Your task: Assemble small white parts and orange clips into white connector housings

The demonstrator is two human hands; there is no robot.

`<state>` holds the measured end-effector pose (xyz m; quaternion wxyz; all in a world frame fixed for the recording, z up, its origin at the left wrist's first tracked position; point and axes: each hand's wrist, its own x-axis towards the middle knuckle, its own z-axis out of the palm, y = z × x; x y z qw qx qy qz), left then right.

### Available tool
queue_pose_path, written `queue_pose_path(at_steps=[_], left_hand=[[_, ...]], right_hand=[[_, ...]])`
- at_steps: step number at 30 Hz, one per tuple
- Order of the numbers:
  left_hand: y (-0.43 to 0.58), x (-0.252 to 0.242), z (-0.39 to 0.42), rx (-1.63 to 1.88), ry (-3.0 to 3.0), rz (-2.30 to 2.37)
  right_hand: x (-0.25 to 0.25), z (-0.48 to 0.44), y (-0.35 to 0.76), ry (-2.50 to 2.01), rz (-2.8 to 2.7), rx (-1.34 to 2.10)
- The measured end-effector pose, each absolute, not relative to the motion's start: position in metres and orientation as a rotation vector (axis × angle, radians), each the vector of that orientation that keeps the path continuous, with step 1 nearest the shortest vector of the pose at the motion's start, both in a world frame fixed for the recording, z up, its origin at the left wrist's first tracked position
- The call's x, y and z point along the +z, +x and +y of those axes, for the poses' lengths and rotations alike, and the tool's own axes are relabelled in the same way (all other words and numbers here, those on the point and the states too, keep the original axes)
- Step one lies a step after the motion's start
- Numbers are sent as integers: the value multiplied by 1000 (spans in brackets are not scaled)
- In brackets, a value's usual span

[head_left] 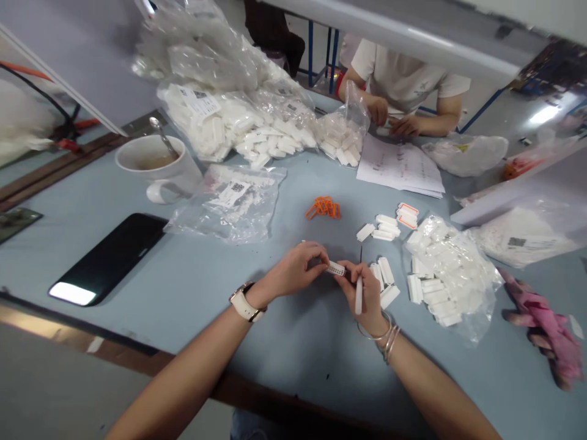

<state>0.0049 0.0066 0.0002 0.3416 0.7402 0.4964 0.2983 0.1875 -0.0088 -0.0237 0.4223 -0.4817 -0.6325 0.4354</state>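
My left hand (296,269) and my right hand (364,293) meet over the blue table (192,287), both pinching a small white plastic connector (335,268) between their fingertips. Along the right palm lies a thin white-handled pick tool (358,292), its dark tip pointing away from me. Just right of my hands lie a few loose white connectors (385,278). A small heap of orange clips (323,208) sits farther out. More white connectors (384,227) lie beyond it, two of them with orange edges (407,216).
An open clear bag of white connectors (447,278) lies right; more bags (229,205) are piled at the back. A mug with a spoon (153,165) and a black phone (110,258) sit left. Across the table a person's hands (389,119) rest by papers (398,168). Pink gloves (548,330) lie far right.
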Motion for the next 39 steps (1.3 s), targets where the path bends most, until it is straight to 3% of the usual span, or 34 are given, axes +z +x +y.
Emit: queue_pose_path(at_steps=[10,19,30,35,39], left_hand=[[9,-1,4,771,1521,1261],[14,-1,4,796,1559,1290],[11,-19,4,804,2106,1353],[10,-20,4,696,2199,1415],[13,-17,4,582,2248,1399]], right_hand=[[-18,-11,181,-1027,-1534,1019],[-27,-13,180,-1030,-1506,1024],[-27,-6,182,-1192,-1558,990],[-35,-7,180,-1231,-1564,856],[-34,-6,178,-1187,-1547,946]])
